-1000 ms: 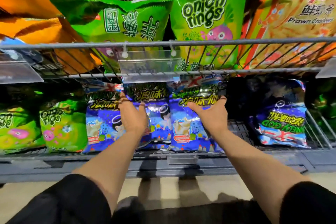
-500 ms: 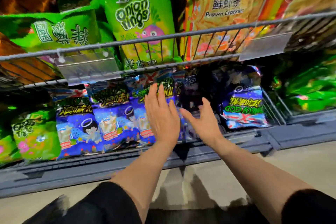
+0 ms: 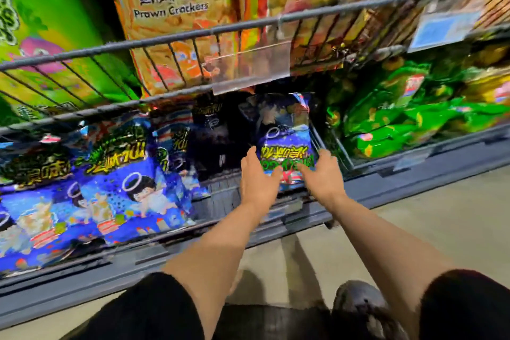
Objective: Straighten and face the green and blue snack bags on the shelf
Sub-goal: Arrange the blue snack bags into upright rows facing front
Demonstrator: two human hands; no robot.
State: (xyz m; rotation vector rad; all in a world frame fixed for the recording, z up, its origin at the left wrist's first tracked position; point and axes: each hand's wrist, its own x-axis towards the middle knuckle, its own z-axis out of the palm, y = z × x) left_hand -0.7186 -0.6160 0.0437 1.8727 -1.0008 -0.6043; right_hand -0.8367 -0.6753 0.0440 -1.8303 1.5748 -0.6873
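A blue snack bag [image 3: 284, 130] stands upside down at the right end of the lower shelf, its green lettering inverted. My left hand [image 3: 258, 176] holds its lower left corner, thumb across the front. My right hand [image 3: 321, 174] holds the lower right corner the same way. Upright blue bags [image 3: 124, 182] with a haloed cartoon figure face forward to the left, and another blue bag [image 3: 176, 143] stands further back between them and a dark gap. Green snack bags [image 3: 400, 124] lie heaped in the compartment to the right.
A wire divider [image 3: 327, 146] separates the blue bags from the green heap. Overhead, a wire basket rail [image 3: 193, 33] holds prawn cracker bags [image 3: 171, 8] and a green onion ring bag [image 3: 41, 36]. A clear price holder [image 3: 248, 69] hangs from the basket. The grey shelf front [image 3: 414, 174] runs along the bottom.
The view has swung right. Both hands left the upright blue bags in the middle and moved right to the upside-down blue bag, taking hold of its lower corners.
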